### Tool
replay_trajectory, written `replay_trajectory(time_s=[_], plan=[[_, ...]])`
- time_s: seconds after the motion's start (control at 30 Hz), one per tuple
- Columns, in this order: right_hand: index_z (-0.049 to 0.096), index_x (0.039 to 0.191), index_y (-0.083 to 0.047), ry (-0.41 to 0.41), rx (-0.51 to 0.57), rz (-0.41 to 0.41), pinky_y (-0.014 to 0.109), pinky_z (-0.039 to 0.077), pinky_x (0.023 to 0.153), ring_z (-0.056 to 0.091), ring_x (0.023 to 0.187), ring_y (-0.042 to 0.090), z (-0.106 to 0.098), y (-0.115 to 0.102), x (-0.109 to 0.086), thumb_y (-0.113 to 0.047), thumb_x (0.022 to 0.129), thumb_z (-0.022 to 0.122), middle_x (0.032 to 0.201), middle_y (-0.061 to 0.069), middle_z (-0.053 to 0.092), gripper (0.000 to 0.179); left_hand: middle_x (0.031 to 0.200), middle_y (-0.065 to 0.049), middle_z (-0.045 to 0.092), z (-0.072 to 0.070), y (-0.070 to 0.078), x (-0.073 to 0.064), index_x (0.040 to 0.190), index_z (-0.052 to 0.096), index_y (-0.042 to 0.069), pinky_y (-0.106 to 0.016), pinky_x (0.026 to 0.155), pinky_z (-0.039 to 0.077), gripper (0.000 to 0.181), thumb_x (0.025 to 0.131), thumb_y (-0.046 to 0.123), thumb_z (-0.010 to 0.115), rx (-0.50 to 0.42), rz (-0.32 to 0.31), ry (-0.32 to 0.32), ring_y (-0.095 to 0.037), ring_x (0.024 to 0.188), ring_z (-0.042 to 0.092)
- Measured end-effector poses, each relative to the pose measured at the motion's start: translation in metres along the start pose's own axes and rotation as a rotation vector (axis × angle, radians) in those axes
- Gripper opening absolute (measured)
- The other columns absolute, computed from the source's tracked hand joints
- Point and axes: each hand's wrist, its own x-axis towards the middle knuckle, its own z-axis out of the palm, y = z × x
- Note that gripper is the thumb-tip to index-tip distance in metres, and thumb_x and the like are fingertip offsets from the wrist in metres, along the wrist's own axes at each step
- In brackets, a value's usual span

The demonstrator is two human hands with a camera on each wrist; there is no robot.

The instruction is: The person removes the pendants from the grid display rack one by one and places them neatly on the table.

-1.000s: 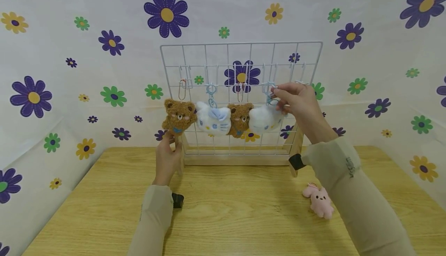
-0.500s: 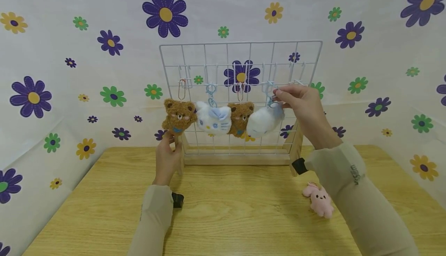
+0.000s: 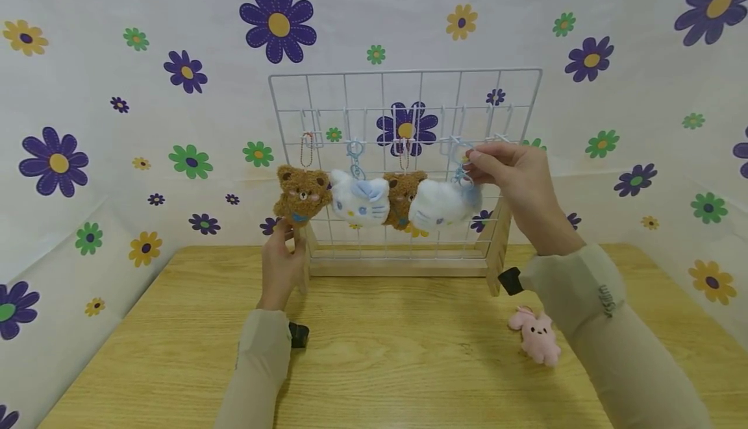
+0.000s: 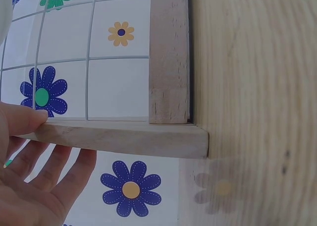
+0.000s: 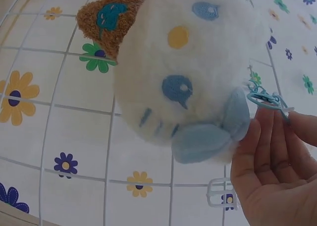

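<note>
My right hand (image 3: 520, 182) pinches the light blue clasp (image 5: 265, 99) of a white plush cat keychain (image 3: 441, 205) at the rack's right side. The cat, with its blue bow (image 5: 203, 139), dangles below the fingers; whether the clasp's top still sits on its hook I cannot tell. Thumb above and fingers beneath, my left hand (image 4: 34, 176) grips the wooden side leg (image 4: 124, 139) of the white wire grid rack (image 3: 403, 73). Just above that hand hangs a brown bear keychain (image 3: 301, 194). A second white cat (image 3: 359, 202) and another bear (image 3: 402, 196) hang between.
A pink plush keychain (image 3: 539, 338) lies on the wooden table (image 3: 380, 351), by the right forearm. White hooks (image 3: 499, 138) project from the grid. A flower-patterned cloth (image 3: 222, 111) stands behind and at the sides.
My right hand has drawn slightly right and down with the clasp. The right-hand cat has swung and turned, its bow now tucked behind at the right. My left hand keeps its place.
</note>
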Motion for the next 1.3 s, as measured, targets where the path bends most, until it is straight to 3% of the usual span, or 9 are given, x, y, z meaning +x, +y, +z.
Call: replay_trajectory(time_s=[0.33,0.57,1.3], plan=[[0.069,0.109,0.008,0.026,-0.171,0.022,0.019,0.057,0.076,0.070,0.077,0.009,-0.002,-0.007,-0.005,-0.011,0.100,0.066,0.086,-0.007,0.072,0.021,0.124,-0.029,0.063,-0.001,-0.002,-0.001,0.133,0.055,-0.005,-0.057,0.083,0.057,0.038,0.095,-0.008,0.061,-0.011,0.007,-0.004,-0.045,0.114,0.062],[0.068,0.109,0.010,0.023,-0.211,0.039,0.020,0.058,0.074,0.069,0.075,0.009,-0.005,-0.006,-0.008,-0.011,0.100,0.066,0.084,-0.007,0.071,0.022,0.121,-0.029,0.063,0.001,-0.003,0.000,0.132,0.056,-0.006,-0.058,0.081,0.058,0.039,0.094,-0.010,0.061,-0.012,0.037,0.015,-0.046,0.111,0.063],[0.068,0.111,0.014,-0.021,-0.308,0.060,0.020,0.058,0.073,0.068,0.073,0.007,-0.014,0.017,-0.025,-0.012,0.101,0.065,0.080,-0.009,0.071,0.028,0.124,-0.029,0.063,0.001,-0.003,0.001,0.133,0.056,-0.005,-0.059,0.082,0.057,0.039,0.095,-0.010,0.060,-0.015,0.020,0.012,-0.047,0.113,0.062]])
